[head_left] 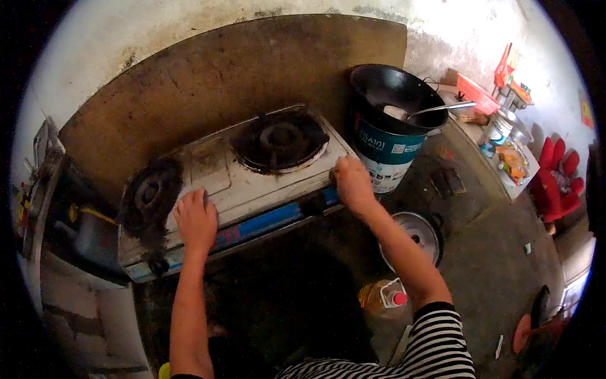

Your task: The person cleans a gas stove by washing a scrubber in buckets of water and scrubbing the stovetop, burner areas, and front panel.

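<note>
A two-burner gas stove (218,177) with a stained white top and a blue front panel stands in front of me, turned at an angle. My left hand (196,218) rests on its top near the front edge, fingers stretched over the surface beside the left burner (150,194). At the right front corner, my right hand (355,184) is closed around the stove's edge, its fingertips partly hidden. The right burner (281,138) lies between and beyond my hands. Close to my right hand stands a paint bucket (388,151) with a black wok (385,85) on it.
A brown board (252,57) leans against the wall behind the stove. A metal lid (413,237) and an oil jug (382,298) are below my right forearm. A ladle (445,108) lies in the wok. Red chair (555,180) and cluttered counter (524,180) stand at right.
</note>
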The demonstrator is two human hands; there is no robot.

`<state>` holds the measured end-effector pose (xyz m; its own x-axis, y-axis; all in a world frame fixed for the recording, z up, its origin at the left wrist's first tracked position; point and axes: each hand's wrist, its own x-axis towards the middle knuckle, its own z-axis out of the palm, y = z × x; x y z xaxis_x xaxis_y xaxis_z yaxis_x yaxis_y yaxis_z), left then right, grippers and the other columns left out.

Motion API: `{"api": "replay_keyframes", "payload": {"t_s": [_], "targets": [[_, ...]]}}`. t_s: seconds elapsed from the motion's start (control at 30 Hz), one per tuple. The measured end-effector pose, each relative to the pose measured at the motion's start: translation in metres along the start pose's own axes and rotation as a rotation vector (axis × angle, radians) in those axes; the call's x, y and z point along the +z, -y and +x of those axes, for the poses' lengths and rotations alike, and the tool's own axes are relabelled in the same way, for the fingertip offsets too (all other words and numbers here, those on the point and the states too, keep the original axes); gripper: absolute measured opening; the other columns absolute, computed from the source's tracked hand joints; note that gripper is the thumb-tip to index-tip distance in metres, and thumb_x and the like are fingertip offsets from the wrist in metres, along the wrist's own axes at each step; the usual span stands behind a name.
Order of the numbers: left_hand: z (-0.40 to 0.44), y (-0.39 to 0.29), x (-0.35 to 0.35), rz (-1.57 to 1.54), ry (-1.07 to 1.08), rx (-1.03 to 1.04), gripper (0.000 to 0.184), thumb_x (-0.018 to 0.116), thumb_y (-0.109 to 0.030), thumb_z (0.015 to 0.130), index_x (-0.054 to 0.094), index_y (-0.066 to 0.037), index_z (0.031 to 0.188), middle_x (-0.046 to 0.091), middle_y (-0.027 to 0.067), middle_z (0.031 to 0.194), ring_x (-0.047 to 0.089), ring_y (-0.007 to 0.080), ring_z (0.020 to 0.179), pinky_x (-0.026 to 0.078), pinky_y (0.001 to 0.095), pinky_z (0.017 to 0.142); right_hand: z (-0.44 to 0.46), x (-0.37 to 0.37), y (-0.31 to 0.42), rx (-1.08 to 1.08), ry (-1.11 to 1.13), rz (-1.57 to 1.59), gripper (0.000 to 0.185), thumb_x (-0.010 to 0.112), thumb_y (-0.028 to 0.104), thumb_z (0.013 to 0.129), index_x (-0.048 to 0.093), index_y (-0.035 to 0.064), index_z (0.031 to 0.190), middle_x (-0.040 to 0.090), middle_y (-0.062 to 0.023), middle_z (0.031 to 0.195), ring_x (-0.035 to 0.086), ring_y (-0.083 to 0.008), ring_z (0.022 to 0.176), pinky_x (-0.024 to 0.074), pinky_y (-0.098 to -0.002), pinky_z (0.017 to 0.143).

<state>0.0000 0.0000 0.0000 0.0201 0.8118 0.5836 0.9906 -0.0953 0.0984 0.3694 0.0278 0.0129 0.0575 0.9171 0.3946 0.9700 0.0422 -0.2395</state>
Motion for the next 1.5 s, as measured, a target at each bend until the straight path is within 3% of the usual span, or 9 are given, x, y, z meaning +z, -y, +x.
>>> {"api": "replay_keyframes", "payload": {"t_s": [0.17,0.3,0.47,0.6,0.67,1.03,1.13,1.33,1.5], "targets": [[-0.011,-0.002,-0.010,-0.002,0.034,0.011,0.037,0.053,-0.022,0.084,0.055,-0.004,0.116,0.051,0.0128,0.120,0.044,0.0307,0.114,0.031,0.0438,0.096,0.010,0.010,-0.037,0.006,-0.259,0.015,0.007,0.055,0.003,0.073,0.054,0.0016,0.080,0.057,-0.0180,0.082,0.057,-0.0367,0.079,0.0471,-0.0459,0.068],[-0.006,-0.001,-0.007,-0.020,-0.021,0.024,0.037,0.054,-0.023,0.084,0.055,-0.004,0.116,0.052,0.0126,0.117,0.045,0.0300,0.113,0.032,0.0439,0.095,-0.002,0.021,0.013,-0.270,-0.215,-0.007,0.006,0.055,0.004,0.074,0.055,0.0024,0.080,0.058,-0.0176,0.083,0.058,-0.0344,0.078,0.0473,-0.0451,0.069],[-0.004,-0.001,-0.011,-0.027,-0.013,0.028,0.038,0.055,-0.023,0.083,0.055,-0.003,0.115,0.054,0.0129,0.114,0.045,0.0296,0.111,0.032,0.0441,0.095,0.034,0.005,-0.022,-0.069,-0.136,-0.051,0.007,0.058,0.011,0.076,0.058,0.0048,0.081,0.060,-0.0171,0.082,0.061,-0.0354,0.081,0.0496,-0.0451,0.071],[-0.004,-0.001,-0.005,-0.038,-0.076,0.038,0.037,0.055,-0.022,0.082,0.055,-0.003,0.114,0.053,0.0132,0.114,0.045,0.0298,0.112,0.032,0.0443,0.095,0.011,0.021,0.026,-0.299,-0.018,-0.043,0.008,0.058,0.010,0.075,0.059,0.0045,0.081,0.060,-0.0164,0.082,0.060,-0.0344,0.079,0.0487,-0.0447,0.069],[-0.008,0.003,-0.006,-0.044,-0.104,0.069,0.037,0.056,-0.022,0.082,0.056,-0.003,0.114,0.053,0.0132,0.114,0.045,0.0298,0.112,0.032,0.0444,0.096,0.019,0.015,0.019,-0.174,-0.006,-0.194,0.008,0.057,0.009,0.075,0.059,0.0049,0.082,0.060,-0.0154,0.083,0.060,-0.0332,0.079,0.0481,-0.0437,0.068],[-0.007,-0.001,-0.011,-0.059,-0.057,0.033,0.035,0.055,-0.020,0.082,0.056,-0.004,0.112,0.053,0.0131,0.114,0.045,0.0307,0.111,0.031,0.0452,0.096,0.011,0.001,-0.002,-0.264,-0.285,-0.290,0.019,0.056,0.014,0.080,0.063,0.0120,0.098,0.057,-0.0106,0.097,0.052,-0.0303,0.091,0.0440,-0.0414,0.074],[-0.007,0.000,-0.011,-0.052,-0.064,0.030,0.035,0.056,-0.020,0.081,0.056,-0.004,0.112,0.053,0.0129,0.114,0.045,0.0303,0.112,0.031,0.0449,0.095,-0.013,-0.001,0.004,-0.128,-0.365,-0.178,0.023,0.056,0.017,0.083,0.064,0.0170,0.105,0.056,-0.0097,0.099,0.050,-0.0313,0.092,0.0431,-0.0428,0.075],[-0.006,0.000,-0.013,-0.042,-0.037,0.017,0.034,0.055,-0.020,0.082,0.057,-0.005,0.113,0.053,0.0119,0.115,0.045,0.0287,0.113,0.031,0.0443,0.096,-0.027,-0.003,-0.048,0.014,-0.195,0.174,0.024,0.059,0.015,0.084,0.059,0.0065,0.107,0.058,-0.0151,0.104,0.056,-0.0317,0.089,0.0465,-0.0390,0.079],[-0.007,0.000,-0.007,-0.026,-0.048,0.017,0.035,0.054,-0.019,0.082,0.057,-0.005,0.113,0.054,0.0103,0.115,0.046,0.0274,0.112,0.032,0.0442,0.096,-0.042,0.003,-0.094,0.251,-0.430,0.470,0.027,0.066,0.012,0.081,0.051,0.0045,0.102,0.064,-0.0163,0.092,0.063,-0.0331,0.083,0.0486,-0.0370,0.072]]}}
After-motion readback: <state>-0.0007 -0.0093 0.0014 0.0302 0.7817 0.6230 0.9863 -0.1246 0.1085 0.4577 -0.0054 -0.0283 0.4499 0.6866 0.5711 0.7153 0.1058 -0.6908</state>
